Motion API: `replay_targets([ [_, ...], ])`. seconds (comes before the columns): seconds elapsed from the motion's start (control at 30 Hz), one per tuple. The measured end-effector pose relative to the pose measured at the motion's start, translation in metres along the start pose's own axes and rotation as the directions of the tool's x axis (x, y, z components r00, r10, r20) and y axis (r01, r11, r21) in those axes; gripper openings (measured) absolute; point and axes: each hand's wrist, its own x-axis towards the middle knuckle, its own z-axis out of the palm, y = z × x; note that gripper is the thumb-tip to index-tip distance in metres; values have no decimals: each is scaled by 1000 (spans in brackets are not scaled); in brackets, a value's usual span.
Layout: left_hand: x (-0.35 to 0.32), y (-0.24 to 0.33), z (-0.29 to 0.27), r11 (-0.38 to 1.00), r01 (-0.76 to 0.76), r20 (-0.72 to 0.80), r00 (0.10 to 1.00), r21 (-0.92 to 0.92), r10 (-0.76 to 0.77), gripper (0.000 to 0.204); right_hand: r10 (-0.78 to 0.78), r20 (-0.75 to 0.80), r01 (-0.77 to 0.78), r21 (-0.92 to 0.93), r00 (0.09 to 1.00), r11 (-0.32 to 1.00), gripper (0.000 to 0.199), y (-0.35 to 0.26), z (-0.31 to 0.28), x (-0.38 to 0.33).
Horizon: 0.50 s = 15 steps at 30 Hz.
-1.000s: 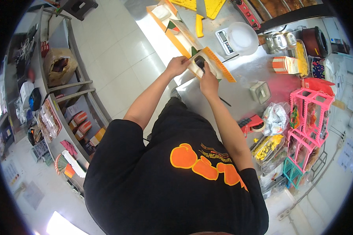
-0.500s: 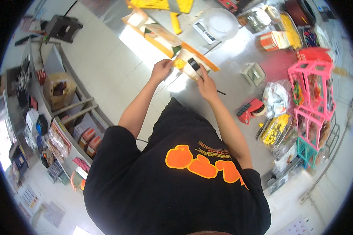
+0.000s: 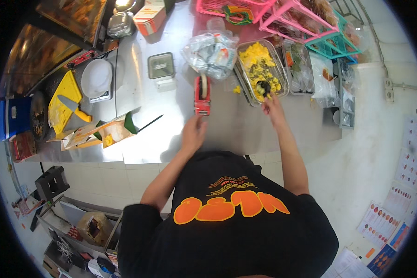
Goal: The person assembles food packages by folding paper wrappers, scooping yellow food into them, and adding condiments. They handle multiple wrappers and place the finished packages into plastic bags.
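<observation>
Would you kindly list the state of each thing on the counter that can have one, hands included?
Left hand: open, empty, near the red tape dispenser.
Right hand: reaching to the black scoop, grip unclear.
Metal tray: uncovered, holding yellow food.
Small square container: lidded.
Paper wrap: lying open on the counter.
Knife: resting on the yellow board.

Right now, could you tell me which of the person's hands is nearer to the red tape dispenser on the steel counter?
The left hand: it hovers just below the red tape dispenser. The right hand is off to the dispenser's right, at the tray of yellow food.
</observation>
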Motion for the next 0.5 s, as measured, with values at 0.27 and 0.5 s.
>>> replay_targets([
  [0.27,115,122,146,994,101,29,995,-43,-100,51,-440,-165,148,-791,883,593,57,-6,-33,153],
  [0.5,139,79,208,967,180,-30,984,178,-177,65,-324,-139,95,-786,936,611,58,-14,8,187],
])
